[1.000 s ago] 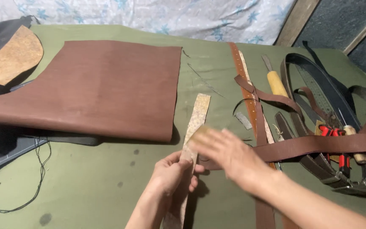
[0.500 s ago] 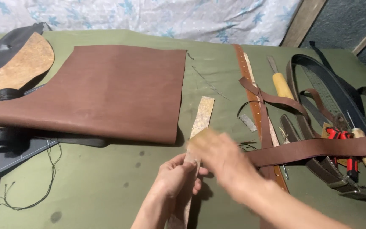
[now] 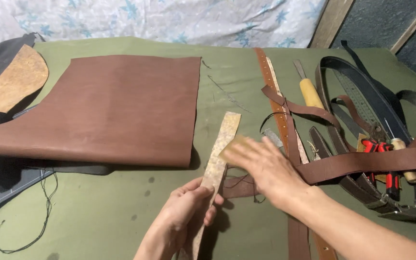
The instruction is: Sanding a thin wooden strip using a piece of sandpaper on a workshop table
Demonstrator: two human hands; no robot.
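1. We pinch the near end of the pale mottled leather strip (image 3: 220,156) in the left hand (image 3: 184,216), fingers curled shut around it, thumb on top. The strip runs away from us over the green table cover (image 3: 121,207), its far end just beside the large brown leather sheet (image 3: 107,108).
2. We press a small tan block (image 3: 232,147) flat on the strip's middle with the right hand (image 3: 266,166); its fingers lie nearly straight over the block, closed enough to hold it. The block is blurred, so we cannot tell its material.
3. We judge that even pressure and strokes along the strip's length serve best.
4. We keep the left grip firm so the strip does not buckle.
5. We keep the right wrist clear of the brown straps (image 3: 362,163) and red-handled pliers (image 3: 383,161) nearby.
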